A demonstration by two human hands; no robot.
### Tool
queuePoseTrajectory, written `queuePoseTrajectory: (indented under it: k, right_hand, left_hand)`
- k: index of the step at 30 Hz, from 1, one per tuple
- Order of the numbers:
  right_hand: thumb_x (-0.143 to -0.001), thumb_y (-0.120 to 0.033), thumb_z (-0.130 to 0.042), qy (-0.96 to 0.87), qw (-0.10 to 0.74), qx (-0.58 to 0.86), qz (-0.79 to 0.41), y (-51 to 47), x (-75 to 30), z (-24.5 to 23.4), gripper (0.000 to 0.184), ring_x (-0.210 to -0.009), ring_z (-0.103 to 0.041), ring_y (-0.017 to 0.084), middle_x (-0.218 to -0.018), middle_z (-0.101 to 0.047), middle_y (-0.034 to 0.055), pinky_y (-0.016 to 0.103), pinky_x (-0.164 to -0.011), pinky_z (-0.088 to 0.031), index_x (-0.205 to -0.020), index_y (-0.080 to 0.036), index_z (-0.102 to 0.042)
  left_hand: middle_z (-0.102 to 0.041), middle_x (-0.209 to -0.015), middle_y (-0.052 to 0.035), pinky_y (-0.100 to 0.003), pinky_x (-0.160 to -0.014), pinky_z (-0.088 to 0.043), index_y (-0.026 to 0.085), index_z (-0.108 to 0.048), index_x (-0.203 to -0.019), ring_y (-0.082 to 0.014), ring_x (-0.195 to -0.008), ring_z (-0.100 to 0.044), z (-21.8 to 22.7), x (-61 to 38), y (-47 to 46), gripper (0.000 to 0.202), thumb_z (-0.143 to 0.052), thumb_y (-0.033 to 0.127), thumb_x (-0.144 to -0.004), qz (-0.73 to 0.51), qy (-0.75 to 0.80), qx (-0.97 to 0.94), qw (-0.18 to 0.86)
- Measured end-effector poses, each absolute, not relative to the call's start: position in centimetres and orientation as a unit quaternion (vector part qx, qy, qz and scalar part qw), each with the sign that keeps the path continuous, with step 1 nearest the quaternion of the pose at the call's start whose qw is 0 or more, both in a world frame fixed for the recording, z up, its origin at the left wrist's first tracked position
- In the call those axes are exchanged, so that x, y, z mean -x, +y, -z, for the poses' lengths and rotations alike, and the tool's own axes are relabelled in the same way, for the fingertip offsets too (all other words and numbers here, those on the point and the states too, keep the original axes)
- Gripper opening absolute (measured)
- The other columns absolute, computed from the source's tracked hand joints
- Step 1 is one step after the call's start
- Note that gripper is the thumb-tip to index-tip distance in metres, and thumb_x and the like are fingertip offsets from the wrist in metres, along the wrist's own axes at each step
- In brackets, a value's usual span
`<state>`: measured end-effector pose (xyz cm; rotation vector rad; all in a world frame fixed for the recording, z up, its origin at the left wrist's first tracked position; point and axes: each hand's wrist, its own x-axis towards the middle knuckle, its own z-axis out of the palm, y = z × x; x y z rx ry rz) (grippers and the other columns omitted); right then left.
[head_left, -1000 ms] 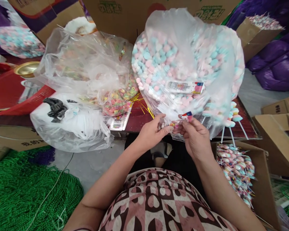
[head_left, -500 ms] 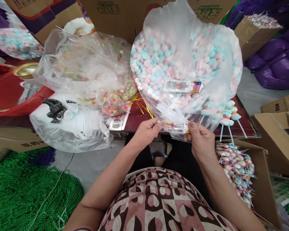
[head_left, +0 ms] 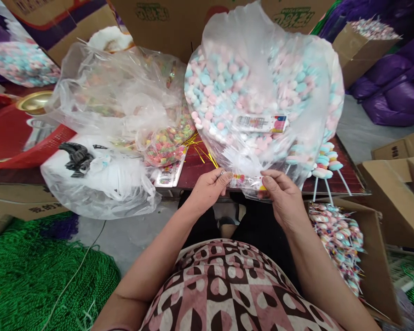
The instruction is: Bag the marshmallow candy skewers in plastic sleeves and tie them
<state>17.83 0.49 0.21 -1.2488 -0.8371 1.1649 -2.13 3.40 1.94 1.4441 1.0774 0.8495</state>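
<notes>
Between my hands, at the table's front edge, is a small clear printed plastic wrapper [head_left: 248, 182]. My left hand [head_left: 212, 187] pinches its left end between thumb and fingers. At its right end, my right hand [head_left: 279, 191] has thumb and forefinger pressed on the corner. Just beyond lies a large clear bag of pink, blue and white marshmallows [head_left: 224, 87], with another printed wrapper [head_left: 262, 123] on top. White sticks [head_left: 239, 158] lie in a bunch behind the held wrapper. Several marshmallow skewers [head_left: 326, 163] rest to the right, sticks over the edge.
Bags of gummy candy [head_left: 163, 147] and a bag of white items [head_left: 103, 177] sit on the left, near a red basket [head_left: 55, 142] and brass bowl [head_left: 34, 102]. An open carton [head_left: 376, 257] of wrapped skewers stands below right. Green netting [head_left: 48, 276] covers the floor left.
My right hand has shifted slightly left and up along the wrapper, its fingers moving at the end. The left hand still pinches the other end. The whole view has shifted slightly.
</notes>
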Motion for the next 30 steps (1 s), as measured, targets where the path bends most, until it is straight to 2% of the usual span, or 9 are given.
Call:
queuePoseTrajectory:
  k: [2,3,6,9,12,16,20,25,30]
  right_hand:
    - [-0.064,-0.038,-0.084,-0.373,0.573,0.521,-0.51,0.6,-17.9,-0.3,0.037,-0.067,-0.061,0.012,-0.085,-0.071,-0.0003,0.024,-0.058,-0.05,-0.097,-0.025,-0.072]
    - [-0.063,-0.037,-0.085,-0.38,0.57,0.518,-0.512,0.7,-17.9,-0.3,0.036,-0.068,-0.061,0.012,-0.084,-0.071,0.0,0.025,-0.06,-0.05,-0.094,-0.024,-0.072]
    - [-0.065,-0.04,-0.083,-0.381,0.568,0.532,-0.499,0.6,-17.8,0.0,0.024,-0.056,-0.055,0.011,-0.065,-0.066,-0.0019,0.025,-0.054,-0.045,-0.073,-0.021,-0.071]
    - [-0.071,-0.044,-0.078,-0.386,0.568,0.56,-0.463,0.2,-17.8,0.6,0.03,-0.047,-0.045,0.01,-0.051,-0.056,-0.004,0.024,-0.046,-0.036,-0.06,-0.019,-0.065]
    - [-0.074,-0.046,-0.075,-0.405,0.57,0.576,-0.422,0.1,-18.0,1.0,0.038,-0.049,-0.042,0.009,-0.049,-0.05,-0.0048,0.024,-0.05,-0.034,-0.054,-0.018,-0.06]
    - [-0.074,-0.042,-0.076,-0.411,0.579,0.577,-0.404,0.2,-18.3,1.0,0.026,-0.059,-0.048,0.01,-0.06,-0.058,-0.0038,0.024,-0.059,-0.039,-0.065,-0.019,-0.069]
    - [-0.076,-0.039,-0.075,-0.41,0.584,0.571,-0.406,0.0,-18.3,1.1,0.019,-0.065,-0.053,0.012,-0.07,-0.065,-0.0024,0.025,-0.064,-0.042,-0.075,-0.02,-0.073]
    - [-0.078,-0.04,-0.074,-0.417,0.577,0.587,-0.385,-0.3,-18.4,1.2,0.024,-0.058,-0.047,0.01,-0.06,-0.056,-0.0048,0.023,-0.058,-0.038,-0.066,-0.019,-0.067]
    - [-0.073,-0.041,-0.076,-0.41,0.545,0.542,-0.491,-0.2,-18.5,0.7,0.025,-0.06,-0.053,0.011,-0.073,-0.064,-0.0025,0.024,-0.057,-0.044,-0.088,-0.022,-0.071]
  left_hand:
    - [-0.049,-0.058,0.0043,-0.024,-0.061,-0.033,0.018,-0.049,-0.068,-0.0099,-0.058,-0.043,-2.1,2.2,3.4,0.041,-0.048,0.053,-0.091,-0.337,0.45,-0.623,0.544]
    - [-0.049,-0.058,0.0043,-0.024,-0.061,-0.033,0.018,-0.049,-0.069,-0.0099,-0.058,-0.043,-2.2,2.2,3.4,0.041,-0.048,0.053,-0.091,-0.332,0.449,-0.626,0.544]
    - [-0.048,-0.058,0.0045,-0.023,-0.06,-0.033,0.019,-0.048,-0.067,-0.0098,-0.058,-0.043,-2.3,2.1,3.3,0.04,-0.049,0.052,-0.09,-0.335,0.452,-0.624,0.543]
    - [-0.046,-0.056,0.0043,-0.023,-0.059,-0.033,0.018,-0.046,-0.063,-0.0094,-0.057,-0.043,-2.2,1.9,3.1,0.043,-0.049,0.052,-0.09,-0.324,0.46,-0.625,0.541]
    - [-0.049,-0.059,0.0045,-0.023,-0.059,-0.035,0.018,-0.051,-0.069,-0.0093,-0.057,-0.047,-2.1,1.9,3.1,0.04,-0.049,0.052,-0.089,-0.311,0.461,-0.628,0.544]
    - [-0.054,-0.067,0.0053,-0.022,-0.062,-0.038,0.018,-0.057,-0.088,-0.0092,-0.06,-0.052,-1.9,2.0,3.2,0.028,-0.058,0.046,-0.086,-0.325,0.437,-0.608,0.577]
    - [-0.051,-0.057,0.0056,-0.023,-0.061,-0.036,0.018,-0.055,-0.075,-0.0087,-0.055,-0.047,-1.4,1.9,3.2,0.031,-0.057,0.047,-0.086,-0.354,0.462,-0.578,0.572]
    - [-0.051,-0.053,0.0054,-0.024,-0.061,-0.036,0.019,-0.054,-0.073,-0.0094,-0.054,-0.046,-0.9,1.7,3.1,0.034,-0.053,0.05,-0.087,-0.367,0.472,-0.545,0.588]
    - [-0.05,-0.052,0.006,-0.023,-0.06,-0.037,0.019,-0.054,-0.077,-0.0092,-0.052,-0.045,-0.5,1.6,3.0,0.035,-0.055,0.052,-0.086,-0.379,0.466,-0.533,0.596]
